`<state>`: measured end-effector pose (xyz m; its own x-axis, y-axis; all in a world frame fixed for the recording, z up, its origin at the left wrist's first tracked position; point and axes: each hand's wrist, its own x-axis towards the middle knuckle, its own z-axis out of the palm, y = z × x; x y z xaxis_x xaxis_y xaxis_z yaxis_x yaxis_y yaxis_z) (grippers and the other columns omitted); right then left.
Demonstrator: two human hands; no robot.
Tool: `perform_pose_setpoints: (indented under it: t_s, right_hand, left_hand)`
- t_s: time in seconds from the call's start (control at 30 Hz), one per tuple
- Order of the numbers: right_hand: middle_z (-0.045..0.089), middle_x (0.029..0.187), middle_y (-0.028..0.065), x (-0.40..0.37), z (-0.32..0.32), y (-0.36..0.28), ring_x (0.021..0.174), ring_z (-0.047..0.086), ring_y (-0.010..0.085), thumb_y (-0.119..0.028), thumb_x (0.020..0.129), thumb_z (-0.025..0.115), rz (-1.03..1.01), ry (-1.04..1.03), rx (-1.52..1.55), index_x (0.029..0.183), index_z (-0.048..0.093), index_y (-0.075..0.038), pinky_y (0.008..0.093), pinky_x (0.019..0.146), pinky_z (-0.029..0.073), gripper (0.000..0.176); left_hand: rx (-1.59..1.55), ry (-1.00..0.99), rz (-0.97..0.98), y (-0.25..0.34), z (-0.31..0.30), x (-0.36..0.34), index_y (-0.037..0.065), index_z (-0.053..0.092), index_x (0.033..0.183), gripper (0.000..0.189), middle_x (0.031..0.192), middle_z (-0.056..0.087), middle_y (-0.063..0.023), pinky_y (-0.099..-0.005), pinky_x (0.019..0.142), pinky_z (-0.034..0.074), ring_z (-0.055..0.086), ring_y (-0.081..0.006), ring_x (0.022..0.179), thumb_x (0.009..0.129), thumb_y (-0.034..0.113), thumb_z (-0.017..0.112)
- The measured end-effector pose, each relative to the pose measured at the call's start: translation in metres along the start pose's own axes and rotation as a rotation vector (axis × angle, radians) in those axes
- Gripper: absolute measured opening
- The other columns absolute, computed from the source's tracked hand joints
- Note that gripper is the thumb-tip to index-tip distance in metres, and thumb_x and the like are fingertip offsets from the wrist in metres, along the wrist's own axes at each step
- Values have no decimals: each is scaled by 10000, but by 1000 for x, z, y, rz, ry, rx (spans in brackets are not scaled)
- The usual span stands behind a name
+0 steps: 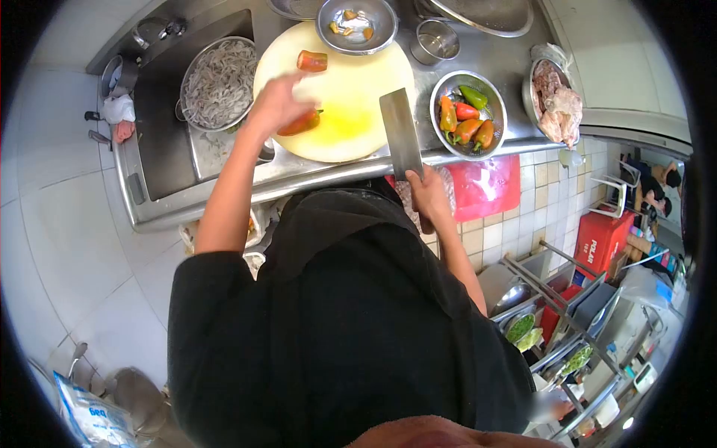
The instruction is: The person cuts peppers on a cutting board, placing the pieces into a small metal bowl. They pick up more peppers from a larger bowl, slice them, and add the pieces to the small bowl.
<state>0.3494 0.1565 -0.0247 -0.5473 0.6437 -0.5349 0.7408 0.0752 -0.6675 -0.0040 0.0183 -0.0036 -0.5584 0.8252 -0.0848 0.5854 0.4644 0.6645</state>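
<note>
A round, pale yellow cutting board (358,86) lies on the steel counter. Over its left part is my left hand (278,103), partly blurred, with fingers apart and nothing held. One red-orange pepper piece (312,61) lies just above the fingers, and another pepper (300,124) with a green stem lies below them. My right hand (429,193) is wrapped round the handle of a wide cleaver (402,134), whose blade points up over the board's right edge. To the right, a perforated bowl (499,142) holds several red, orange and green peppers (466,131).
A steel bowl (326,30) with pepper scraps overlaps the board's top edge. A small steel pot (448,42) stands right of it. The sink (149,164) holds a colander of grey strips (220,84). Raw meat (560,112) fills a bowl far right. People (661,179) are in the background.
</note>
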Motion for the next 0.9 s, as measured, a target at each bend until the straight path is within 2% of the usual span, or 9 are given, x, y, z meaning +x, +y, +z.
perform_pose_setpoints:
  t_s: [0.07,0.17,0.27,0.3,0.37,0.47,0.57,0.67,0.9]
  right_hand:
    - [700,1023,323,-5,2,-5,1043,665,490,-264,1015,592,5,25,1,1198,657,6,506,906,512,332]
    - [693,987,331,-6,5,-9,993,657,518,-263,1015,594,-115,80,-113,1126,652,17,560,867,511,307]
    - [686,919,334,-16,3,-26,907,658,529,-258,1014,594,-197,138,-291,1041,640,25,599,817,512,288]
    - [683,892,335,-20,4,-35,876,660,531,-257,1014,594,-210,152,-354,1012,635,26,609,800,512,286]
    - [685,837,324,-22,7,-43,824,678,515,-245,1013,578,-225,132,-415,1018,631,18,605,778,535,269]
    - [692,808,312,-24,15,-49,811,691,507,-228,1008,567,-252,88,-454,1071,622,12,604,765,548,254]
    - [691,807,316,-27,19,-55,810,692,506,-213,1002,574,-251,117,-437,1081,619,12,602,763,549,243]
    - [692,813,318,-29,15,-62,807,693,503,-203,998,577,-246,105,-454,1087,618,11,601,761,550,235]
    - [677,782,303,-40,13,-79,770,671,506,-223,1000,606,-324,189,-405,1035,600,-15,610,721,525,211]
  left_hand:
    - [165,-149,-44,-19,27,-32,-17,637,1341,628,1266,689,-225,-420,1014,513,642,-373,1192,788,201,841]
    - [19,5,55,-15,67,-48,-19,618,1348,611,1252,685,-230,-438,1021,502,639,-386,1172,801,169,814]
    - [-123,-24,-52,27,82,-45,-1,634,1291,534,1170,691,-242,-461,1000,504,636,-412,1099,811,165,800]
    - [-117,-38,-10,30,87,-44,4,630,1284,524,1167,684,-240,-462,998,504,636,-410,1100,816,169,799]
    - [-100,-60,67,30,92,-44,12,622,1270,505,1162,671,-236,-464,993,503,635,-405,1102,825,176,796]
    - [-53,236,270,15,108,-47,21,634,1215,458,1193,646,-212,-460,981,510,631,-396,1101,805,135,802]
    - [-181,235,316,15,101,-50,26,642,1194,456,1249,623,-193,-447,972,521,627,-388,1100,772,78,807]
    - [-102,257,405,17,100,-51,29,647,1176,451,1213,638,-181,-433,954,531,625,-382,1096,752,29,798]
    - [-164,219,402,18,102,-50,9,641,1178,439,1161,656,-189,-441,942,527,620,-386,1076,765,40,786]
